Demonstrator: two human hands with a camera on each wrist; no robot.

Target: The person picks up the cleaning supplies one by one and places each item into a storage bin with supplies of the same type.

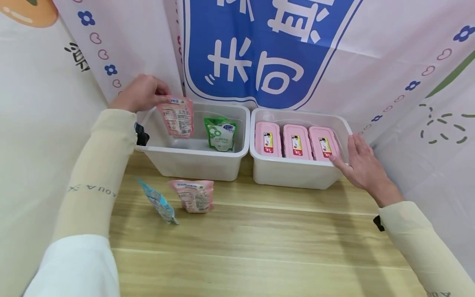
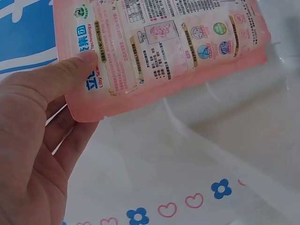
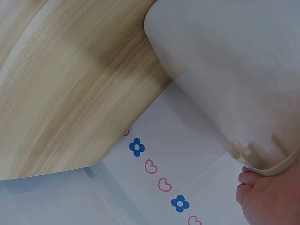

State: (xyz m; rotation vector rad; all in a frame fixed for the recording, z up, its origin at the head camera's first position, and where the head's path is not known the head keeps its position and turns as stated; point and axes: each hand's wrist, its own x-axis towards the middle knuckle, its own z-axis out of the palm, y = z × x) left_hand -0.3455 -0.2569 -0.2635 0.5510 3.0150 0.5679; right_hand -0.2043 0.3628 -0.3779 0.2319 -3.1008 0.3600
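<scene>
My left hand [image 1: 142, 93] pinches a pink printed pouch [image 1: 179, 117] by one end, thumb on its printed face in the left wrist view. The pouch hangs inside the left white bin [image 1: 193, 163], where a green-and-white pouch [image 1: 221, 135] leans at the right. My right hand [image 1: 361, 167] rests at the front right corner of the right white bin [image 1: 293, 175], thumb at the front rim and fingers along the right side. Pink-lidded boxes [image 1: 297, 140] stand in a row inside that bin.
On the wooden table [image 1: 259, 239], in front of the left bin, another pink pouch [image 1: 194, 196] stands beside a blue pouch [image 1: 157, 202] seen edge-on. Printed cloth [image 1: 237, 53] hangs behind the bins, with pale walls at both sides.
</scene>
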